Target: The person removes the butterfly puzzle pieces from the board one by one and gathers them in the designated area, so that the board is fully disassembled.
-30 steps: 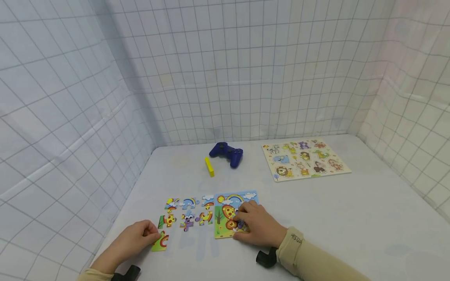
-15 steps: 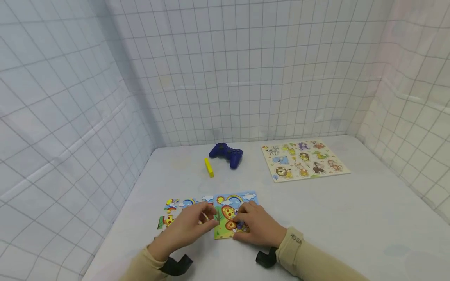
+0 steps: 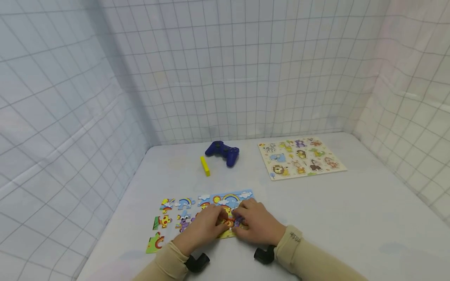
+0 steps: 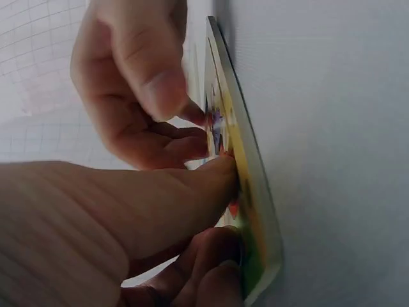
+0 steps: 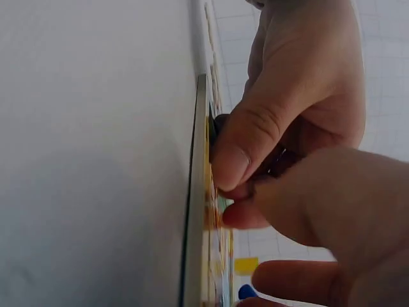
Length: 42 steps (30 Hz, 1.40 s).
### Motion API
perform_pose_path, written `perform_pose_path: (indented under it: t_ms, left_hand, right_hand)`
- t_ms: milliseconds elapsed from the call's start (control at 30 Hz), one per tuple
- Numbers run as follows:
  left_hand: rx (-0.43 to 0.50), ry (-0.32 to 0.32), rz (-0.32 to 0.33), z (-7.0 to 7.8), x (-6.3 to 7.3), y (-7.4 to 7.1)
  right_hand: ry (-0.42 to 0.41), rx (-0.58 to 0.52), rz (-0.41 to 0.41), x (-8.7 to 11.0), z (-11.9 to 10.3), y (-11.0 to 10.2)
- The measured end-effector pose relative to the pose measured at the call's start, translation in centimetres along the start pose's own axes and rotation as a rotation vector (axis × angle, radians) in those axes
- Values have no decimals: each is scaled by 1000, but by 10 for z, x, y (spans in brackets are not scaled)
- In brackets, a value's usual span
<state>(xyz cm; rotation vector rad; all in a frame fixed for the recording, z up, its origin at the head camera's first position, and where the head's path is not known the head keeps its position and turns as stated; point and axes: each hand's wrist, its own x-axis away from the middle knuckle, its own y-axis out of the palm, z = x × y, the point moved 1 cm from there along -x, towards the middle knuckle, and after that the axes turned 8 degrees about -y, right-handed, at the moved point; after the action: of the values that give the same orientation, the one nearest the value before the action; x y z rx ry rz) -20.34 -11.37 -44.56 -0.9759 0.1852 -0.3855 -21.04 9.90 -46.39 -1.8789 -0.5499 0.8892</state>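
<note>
Both bare hands meet over a square picture board [image 3: 232,197] with a sun and rainbow. My right hand [image 3: 260,223] bends its thumb and fingers round a purple puzzle piece [image 3: 239,221] at the board's middle. The left hand [image 3: 203,226] covers the lower left part, its thumb [image 4: 204,182] down on the board by the near edge and its curled fingers beside it. I cannot tell whether the left fingers hold anything. Left of the board lie several loose puzzle pieces, among them a purple one [image 3: 183,221], a rainbow one [image 3: 184,203] and a green one [image 3: 154,242].
Farther back on the white table [image 3: 334,218] are a dark blue game controller [image 3: 222,152] and a yellow block [image 3: 205,166]. At the back right lies a wooden animal puzzle [image 3: 300,158]. Grid-patterned cloth walls [image 3: 239,78] enclose the table at the back and sides.
My left hand has moved right from the green piece at the lower left, over the loose pieces, to the picture board. The right hand has stayed in place on the board.
</note>
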Motion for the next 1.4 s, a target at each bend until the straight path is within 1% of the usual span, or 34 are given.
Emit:
perform_pose_path:
  t_ms: [100,167,200,300,400,467,633,700,867,933,1200,1400]
  left_hand:
    - [1,7,12,-1,-1,1]
    - [3,16,22,-1,-2,1]
    - [5,21,26,-1,-2,1]
    - [10,31,29,-3,-1,2]
    - [17,33,20,-5,-1,2]
    - [17,36,15,-6,-1,2]
    - [13,22,11,-6,-2,1]
    - [8,16,14,-6,-2,1]
    - [4,29,30,-5,0,1]
    - [7,29,33,-5,2,1]
    - [13,30,28,-4,3,1]
    - [10,35,23,-4,2,1]
  right_hand:
    - [50,39,68,0,2,-5]
    - [95,42,74,1,3,-7]
    - [116,33,64,1,3,-8]
    - [147,25,-11,3,2,-11]
    - [137,23,-85,4,2,-14]
    - [112,35,-110,5,3,-16]
    - [80,38,-127,7,6,-18]
    - [79,42,-132,7,7,-18]
    - [92,71,-145,6,6,-17]
    - [104,67,-147,5,6,-17]
    - [163,-21,-157,4,7,-19]
    - [210,-68,-71,2,8,-14]
